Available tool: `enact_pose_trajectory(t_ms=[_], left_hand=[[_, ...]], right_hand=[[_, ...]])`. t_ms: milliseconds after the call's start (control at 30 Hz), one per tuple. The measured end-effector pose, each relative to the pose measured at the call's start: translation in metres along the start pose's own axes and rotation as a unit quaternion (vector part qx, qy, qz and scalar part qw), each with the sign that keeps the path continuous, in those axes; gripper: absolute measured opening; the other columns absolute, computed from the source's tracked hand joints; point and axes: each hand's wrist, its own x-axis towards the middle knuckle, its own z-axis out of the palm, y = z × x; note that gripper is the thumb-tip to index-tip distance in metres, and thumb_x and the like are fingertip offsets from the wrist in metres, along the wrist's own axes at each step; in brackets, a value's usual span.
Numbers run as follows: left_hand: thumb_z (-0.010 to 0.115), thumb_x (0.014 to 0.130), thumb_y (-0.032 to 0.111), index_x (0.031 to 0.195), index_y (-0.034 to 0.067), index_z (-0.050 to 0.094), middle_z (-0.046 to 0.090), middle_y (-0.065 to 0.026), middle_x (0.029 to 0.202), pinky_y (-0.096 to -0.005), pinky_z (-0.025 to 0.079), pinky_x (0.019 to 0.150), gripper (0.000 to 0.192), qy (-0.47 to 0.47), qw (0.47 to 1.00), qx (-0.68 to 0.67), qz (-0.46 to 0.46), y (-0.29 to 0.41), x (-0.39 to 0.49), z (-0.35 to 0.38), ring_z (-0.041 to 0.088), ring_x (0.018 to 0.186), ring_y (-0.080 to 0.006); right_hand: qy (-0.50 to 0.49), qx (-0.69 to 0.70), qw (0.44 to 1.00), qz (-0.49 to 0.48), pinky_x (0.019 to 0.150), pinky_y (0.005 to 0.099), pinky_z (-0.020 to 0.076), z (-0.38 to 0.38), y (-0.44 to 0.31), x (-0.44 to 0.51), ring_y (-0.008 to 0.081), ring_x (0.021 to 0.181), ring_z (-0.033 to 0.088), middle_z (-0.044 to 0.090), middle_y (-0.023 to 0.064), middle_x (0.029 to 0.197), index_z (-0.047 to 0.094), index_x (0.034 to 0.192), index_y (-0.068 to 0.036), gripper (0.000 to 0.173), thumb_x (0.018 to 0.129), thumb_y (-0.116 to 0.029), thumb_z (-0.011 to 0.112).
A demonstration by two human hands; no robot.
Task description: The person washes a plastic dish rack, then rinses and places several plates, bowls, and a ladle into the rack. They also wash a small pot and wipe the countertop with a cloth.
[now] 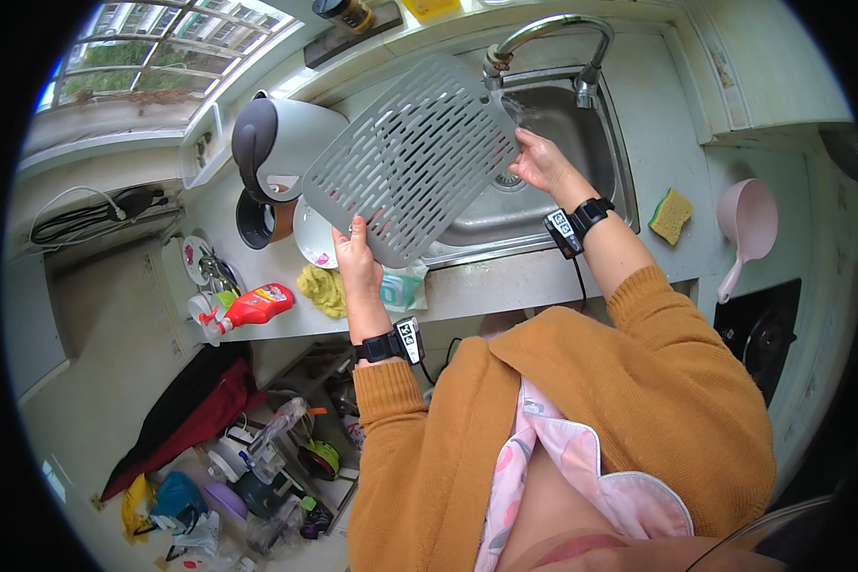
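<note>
A grey slotted draining mat is held up in both hands, tilted over the left part of the steel sink. My left hand grips its near left edge, thumb on top. At its right edge, my right hand pinches the rim above the basin. Behind the mat's far right corner stands the chrome faucet, and water splashes near that corner. Part of the basin and part of a white plate are hidden under the mat.
Left of the mat stand a grey-and-white appliance and a dark pot. A red spray bottle, a yellow cloth and a wipes pack lie along the counter's front. A sponge and pink ladle lie right.
</note>
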Motion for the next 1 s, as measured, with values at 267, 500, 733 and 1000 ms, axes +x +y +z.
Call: enact_pose_trajectory(t_ms=[267, 500, 733, 1000], left_hand=[[0.056, 0.092, 0.008, 0.128, 0.010, 0.047, 0.054, -0.0056, 0.124, -0.0355, 0.043, 0.096, 0.038, -0.014, 0.998, -0.041, 0.039, 0.005, -0.003, 0.003, 0.054, 0.110, -0.0200], [0.052, 0.093, 0.009, 0.131, 0.005, 0.041, 0.053, -0.0098, 0.124, -0.0358, 0.045, 0.094, 0.040, -0.005, 0.999, -0.031, -0.022, 0.004, -0.014, 0.005, 0.054, 0.110, -0.0220], [0.055, 0.085, -0.001, 0.133, 0.003, 0.034, 0.053, -0.0137, 0.123, -0.0387, 0.046, 0.095, 0.053, -0.060, 0.982, -0.061, -0.170, -0.005, -0.022, 0.025, 0.054, 0.111, -0.0249], [0.053, 0.083, -0.008, 0.135, 0.011, 0.034, 0.050, -0.0111, 0.126, -0.0398, 0.048, 0.093, 0.058, -0.088, 0.970, -0.075, -0.215, -0.054, -0.008, 0.040, 0.053, 0.112, -0.0251]], right_hand=[[-0.092, 0.012, 0.994, -0.050, 0.094, 0.0418, 0.0433, 0.023, -0.018, 0.030, 0.0219, 0.107, 0.055, 0.058, 0.0079, 0.116, 0.050, 0.118, -0.007, 0.027, 0.099, -0.022, 0.038], [0.022, -0.212, 0.976, -0.053, 0.084, 0.0346, 0.0486, 0.018, -0.034, -0.023, 0.0155, 0.094, 0.060, 0.062, 0.0042, 0.105, 0.055, 0.117, -0.006, 0.026, 0.097, -0.019, 0.045], [0.114, -0.411, 0.904, -0.033, 0.079, 0.0254, 0.0466, -0.026, -0.056, -0.075, 0.0097, 0.087, 0.060, 0.066, 0.0015, 0.094, 0.062, 0.113, -0.004, 0.027, 0.090, -0.018, 0.057], [0.151, -0.374, 0.913, -0.058, 0.080, 0.0245, 0.0445, -0.037, -0.094, -0.098, 0.0080, 0.089, 0.058, 0.066, -0.0007, 0.099, 0.063, 0.114, -0.005, 0.028, 0.089, -0.016, 0.060]])
